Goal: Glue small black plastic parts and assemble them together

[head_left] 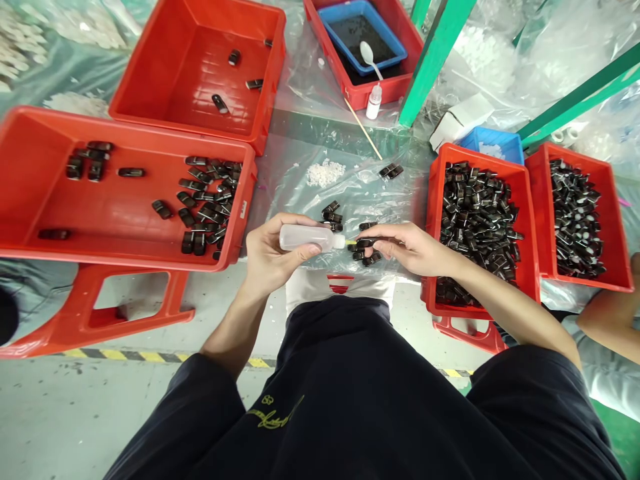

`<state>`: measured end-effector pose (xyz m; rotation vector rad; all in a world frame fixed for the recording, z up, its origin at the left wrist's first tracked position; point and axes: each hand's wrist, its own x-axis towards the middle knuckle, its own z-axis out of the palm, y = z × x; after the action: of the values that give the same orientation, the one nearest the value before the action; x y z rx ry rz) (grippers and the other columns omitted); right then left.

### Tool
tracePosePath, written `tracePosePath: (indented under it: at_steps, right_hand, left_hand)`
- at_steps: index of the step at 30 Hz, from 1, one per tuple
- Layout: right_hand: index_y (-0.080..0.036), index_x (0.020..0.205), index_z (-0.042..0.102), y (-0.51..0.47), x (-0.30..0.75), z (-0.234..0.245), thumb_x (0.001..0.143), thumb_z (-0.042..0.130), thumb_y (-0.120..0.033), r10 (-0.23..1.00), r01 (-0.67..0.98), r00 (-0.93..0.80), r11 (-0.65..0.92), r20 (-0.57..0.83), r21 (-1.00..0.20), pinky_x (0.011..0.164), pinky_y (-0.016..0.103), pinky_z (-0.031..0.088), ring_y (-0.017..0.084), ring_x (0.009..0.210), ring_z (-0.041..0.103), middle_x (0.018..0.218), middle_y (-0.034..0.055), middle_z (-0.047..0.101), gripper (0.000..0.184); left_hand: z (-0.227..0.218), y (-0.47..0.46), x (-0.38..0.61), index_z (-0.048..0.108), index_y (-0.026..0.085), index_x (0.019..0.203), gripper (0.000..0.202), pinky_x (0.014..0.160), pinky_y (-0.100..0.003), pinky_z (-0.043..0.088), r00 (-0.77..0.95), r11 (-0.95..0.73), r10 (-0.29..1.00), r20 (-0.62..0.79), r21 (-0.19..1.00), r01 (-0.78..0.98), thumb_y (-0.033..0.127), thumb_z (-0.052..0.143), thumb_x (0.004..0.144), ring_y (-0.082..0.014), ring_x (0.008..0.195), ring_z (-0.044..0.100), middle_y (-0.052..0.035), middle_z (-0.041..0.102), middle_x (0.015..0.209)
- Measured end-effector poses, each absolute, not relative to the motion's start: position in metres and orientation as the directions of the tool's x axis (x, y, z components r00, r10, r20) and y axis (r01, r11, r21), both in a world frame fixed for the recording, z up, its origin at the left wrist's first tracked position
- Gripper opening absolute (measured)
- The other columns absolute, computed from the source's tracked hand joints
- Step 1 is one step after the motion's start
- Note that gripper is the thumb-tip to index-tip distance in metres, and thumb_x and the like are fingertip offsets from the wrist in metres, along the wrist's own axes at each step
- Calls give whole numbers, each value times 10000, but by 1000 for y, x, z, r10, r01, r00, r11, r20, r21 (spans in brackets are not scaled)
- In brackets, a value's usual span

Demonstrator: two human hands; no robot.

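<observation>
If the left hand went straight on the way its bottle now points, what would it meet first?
Probably the black piece held in the right hand. The yellowish tip of the bottle in the left hand points at it; depth is unclear, so they may be touching or slightly apart.

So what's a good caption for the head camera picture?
Left hand points a bottle at a black part in the right hand.

Factory-type workshop: red bins (110,220) of small black parts (480,213), plastic-sheeted worktable (283,180) with loose white bits (326,173) piled on it, green posts (436,60) behind, yellow-black floor tape (115,355), another worker's arm (611,321) at right edge.
</observation>
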<state>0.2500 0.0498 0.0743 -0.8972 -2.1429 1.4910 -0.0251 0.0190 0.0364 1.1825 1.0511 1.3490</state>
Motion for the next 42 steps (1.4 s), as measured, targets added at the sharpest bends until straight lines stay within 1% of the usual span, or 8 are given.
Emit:
tracePosePath:
  at_steps: [9, 15, 18, 22, 26, 29, 36, 42]
  right_hand:
    - [-169, 1325, 726, 48, 251, 73, 1099, 521, -291, 709, 247, -704, 197, -36, -949, 640, 281, 490, 132, 702, 608, 977, 69, 798, 329]
    - [-201, 1354, 742, 43, 250, 69, 1099, 565, -426, 773, 204, -633, 127, -32, -971, 713, 299, 564, 132, 737, 635, 1054, 80, 806, 384]
    - [-221, 1318, 776, 41, 249, 72, 1098, 575, -427, 810, 209, -587, 157, 5, -965, 752, 310, 584, 137, 766, 666, 1084, 73, 809, 363]
    - [-231, 1300, 791, 38, 247, 78, 1052, 669, -385, 851, 234, -524, 195, 46, -953, 743, 315, 597, 149, 801, 711, 1177, 76, 798, 316]
    - [-235, 1285, 802, 35, 247, 81, 1025, 710, -369, 869, 287, -490, 234, 67, -929, 754, 325, 614, 189, 925, 747, 1227, 81, 802, 307]
    - [-242, 1257, 817, 33, 247, 82, 1008, 727, -334, 875, 295, -473, 263, 98, -919, 730, 322, 615, 212, 1008, 764, 1222, 73, 815, 280]
    - [-247, 1222, 833, 29, 245, 85, 988, 756, -295, 883, 283, -435, 319, 176, -904, 636, 299, 581, 194, 930, 776, 1197, 74, 833, 251]
    - [-261, 1228, 833, 27, 244, 85, 996, 750, -297, 876, 277, -433, 352, 211, -894, 622, 302, 579, 196, 929, 780, 1210, 74, 832, 249]
  left_hand:
    - [34, 21, -27, 766, 182, 989, 408, 754, -337, 664, 49, -202, 977, 205, 977, -69, 384, 980, 707, -274, 899, 834, -80, 854, 967]
    - [28, 19, -23, 778, 216, 1045, 345, 780, -319, 677, -3, -325, 945, 328, 936, -135, 314, 952, 764, -253, 919, 843, -63, 858, 993]
    - [23, 18, -20, 776, 223, 1065, 383, 800, -336, 685, -49, -342, 940, 339, 932, -121, 343, 966, 755, -264, 947, 843, -57, 856, 1008]
    - [20, 14, -18, 783, 218, 1082, 374, 832, -343, 690, -82, -387, 922, 379, 910, -145, 339, 959, 776, -271, 982, 843, -60, 855, 1023]
    - [22, 11, -17, 799, 226, 1071, 362, 812, -338, 701, -96, -395, 919, 383, 903, -168, 317, 969, 765, -273, 951, 849, -47, 856, 984]
    - [24, 9, -16, 807, 248, 1100, 330, 819, -325, 707, -77, -411, 912, 403, 893, -184, 295, 942, 803, -265, 982, 850, -36, 863, 1004]
    - [25, 9, -15, 809, 247, 1137, 350, 836, -314, 708, -85, -465, 885, 457, 864, -194, 271, 937, 812, -252, 996, 849, -39, 864, 1048]
    - [24, 7, -16, 819, 214, 1108, 356, 837, -315, 714, -99, -430, 903, 419, 863, -264, 233, 956, 781, -271, 989, 850, -72, 863, 1015]
